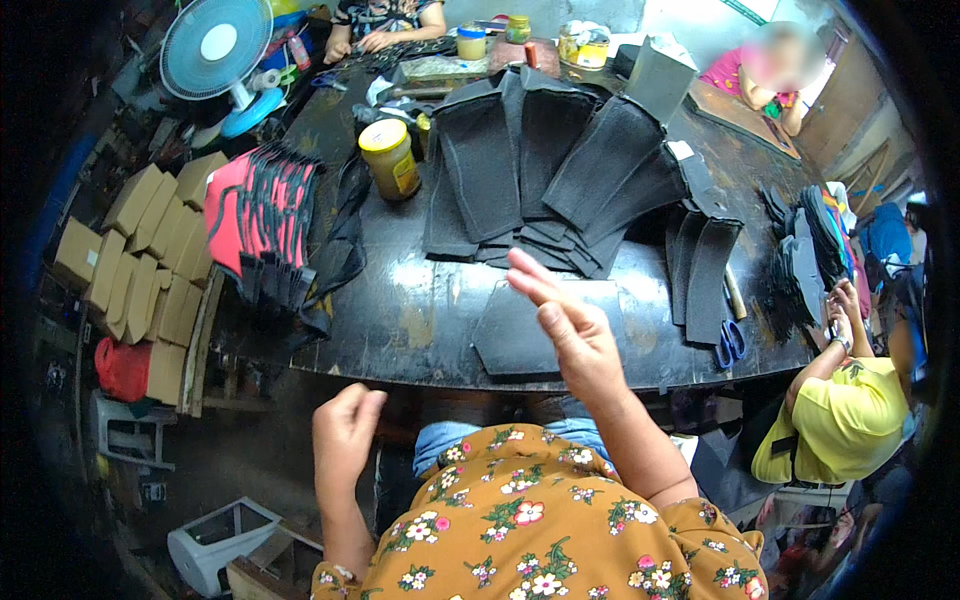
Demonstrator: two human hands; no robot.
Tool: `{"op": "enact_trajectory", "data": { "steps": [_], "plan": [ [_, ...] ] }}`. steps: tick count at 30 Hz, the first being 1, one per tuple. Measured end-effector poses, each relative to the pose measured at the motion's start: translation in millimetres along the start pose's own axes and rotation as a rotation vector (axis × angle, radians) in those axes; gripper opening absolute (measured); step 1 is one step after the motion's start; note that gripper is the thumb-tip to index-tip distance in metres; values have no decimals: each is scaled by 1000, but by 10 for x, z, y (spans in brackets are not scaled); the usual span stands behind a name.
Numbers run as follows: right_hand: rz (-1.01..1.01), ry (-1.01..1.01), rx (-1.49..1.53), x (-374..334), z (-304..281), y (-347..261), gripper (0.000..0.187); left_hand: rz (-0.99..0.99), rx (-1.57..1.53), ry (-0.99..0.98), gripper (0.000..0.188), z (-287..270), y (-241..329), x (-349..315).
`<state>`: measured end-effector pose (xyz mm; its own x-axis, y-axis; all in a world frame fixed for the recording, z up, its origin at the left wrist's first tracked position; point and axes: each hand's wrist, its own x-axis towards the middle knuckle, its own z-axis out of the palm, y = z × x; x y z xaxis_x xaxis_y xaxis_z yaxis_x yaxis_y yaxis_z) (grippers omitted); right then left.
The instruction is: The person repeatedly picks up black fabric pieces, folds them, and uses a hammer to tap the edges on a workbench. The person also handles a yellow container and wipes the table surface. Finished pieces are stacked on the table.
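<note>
My right hand (580, 345) is held over the table's near edge, fingers stretched out and thumb apart, with nothing seen in it. Below and beside it, a flat dark panel (510, 335) lies on the black table (400, 320). My left hand (345, 425) is off the table's front edge, near my lap, its fingers curled closed; nothing shows in it. Beyond my right hand, several dark grey fabric pieces (480, 165) lie overlapping in a fan. More narrow dark pieces (710, 270) hang together to the right, beside blue-handled scissors (731, 345).
A yellow-lidded jar (390, 160) stands left of the fan. Pink and black pieces (262, 215) are stacked at the left edge, near tan bundles (150, 250). A fan (220, 45) stands far left. Other people sit at the far side and the right, one in a yellow shirt (850, 415).
</note>
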<state>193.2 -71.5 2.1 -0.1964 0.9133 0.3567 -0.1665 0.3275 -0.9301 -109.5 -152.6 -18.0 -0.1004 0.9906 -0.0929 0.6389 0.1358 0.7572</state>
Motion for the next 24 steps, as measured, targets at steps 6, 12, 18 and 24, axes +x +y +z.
{"op": "enact_trajectory", "data": {
  "steps": [6,12,18,24],
  "plan": [
    [214,-115,249,-21,36,-59,96,301,-323,-243,38,187,446,139],
    [197,-110,319,-58,167,12,137,381,-1144,-371,62,993,1098,581],
    [64,-59,-25,-196,191,174,136,361,-1051,-290,29,1313,1339,710],
    [-158,-115,-449,-198,225,340,128,332,-1345,-399,57,1295,1259,849]
  ]
}}
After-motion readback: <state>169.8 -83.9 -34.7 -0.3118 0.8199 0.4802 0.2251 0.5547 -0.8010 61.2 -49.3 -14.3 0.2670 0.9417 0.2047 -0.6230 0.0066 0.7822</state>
